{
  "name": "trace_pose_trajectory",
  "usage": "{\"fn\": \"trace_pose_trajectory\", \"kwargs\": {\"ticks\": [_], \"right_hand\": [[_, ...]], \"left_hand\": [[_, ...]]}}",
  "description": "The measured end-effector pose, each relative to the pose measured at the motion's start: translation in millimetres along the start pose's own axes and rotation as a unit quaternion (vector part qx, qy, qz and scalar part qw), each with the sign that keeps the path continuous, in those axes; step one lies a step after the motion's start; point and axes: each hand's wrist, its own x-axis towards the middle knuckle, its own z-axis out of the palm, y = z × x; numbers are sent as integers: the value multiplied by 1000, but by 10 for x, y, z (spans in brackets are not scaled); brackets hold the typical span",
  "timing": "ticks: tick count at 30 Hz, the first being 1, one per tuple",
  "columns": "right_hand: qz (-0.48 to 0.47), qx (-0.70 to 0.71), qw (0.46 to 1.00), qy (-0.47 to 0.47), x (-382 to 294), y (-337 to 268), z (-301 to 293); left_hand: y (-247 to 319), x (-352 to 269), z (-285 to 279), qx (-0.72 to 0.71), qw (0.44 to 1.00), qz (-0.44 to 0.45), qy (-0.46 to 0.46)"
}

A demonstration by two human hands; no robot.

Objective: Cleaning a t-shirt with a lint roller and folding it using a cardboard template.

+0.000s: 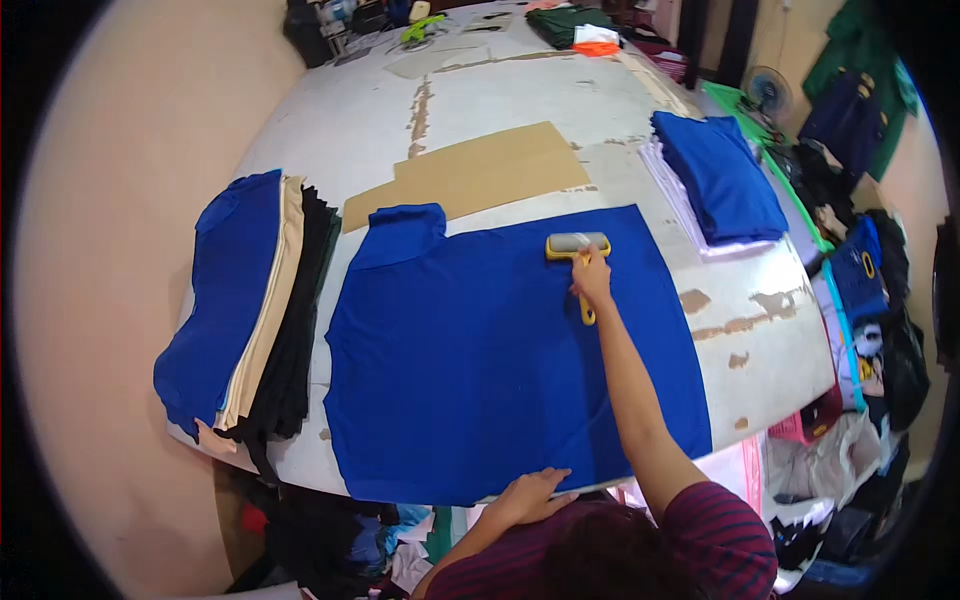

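Note:
A blue T-shirt [465,352] lies spread flat on the white table [495,90], its collar side to the left and one short sleeve turned towards the far side. My right hand [592,276] grips the yellow handle of a lint roller [577,244], whose grey roll rests on the far right part of the shirt. Near the table's front edge, my left hand [525,496] presses on the shirt's near edge with its fingers spread, holding no tool.
Left of the shirt stands a pile of folded garments [255,300] in blue, cream and black. Brown cardboard [480,169] lies beyond it. Folded blue and white garments [720,180] are stacked at right. Bags and baskets [862,322] crowd the table's right side; a fan [766,90] stands behind.

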Motion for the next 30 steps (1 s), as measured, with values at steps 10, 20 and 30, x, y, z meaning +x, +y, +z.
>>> {"fn": "trace_pose_trajectory", "kwargs": {"ticks": [10,20,30], "right_hand": [[76,71,992,-69,370,-489,85],[6,44,997,-60,-876,-127,-597],[203,138,969,-13,-3094,-580,-1513]], "left_hand": [[-9,235,-148,-167,976,-139,31],[-20,344,-170,16,999,-24,-19],[-211,-460,-51,150,973,165,-57]]}}
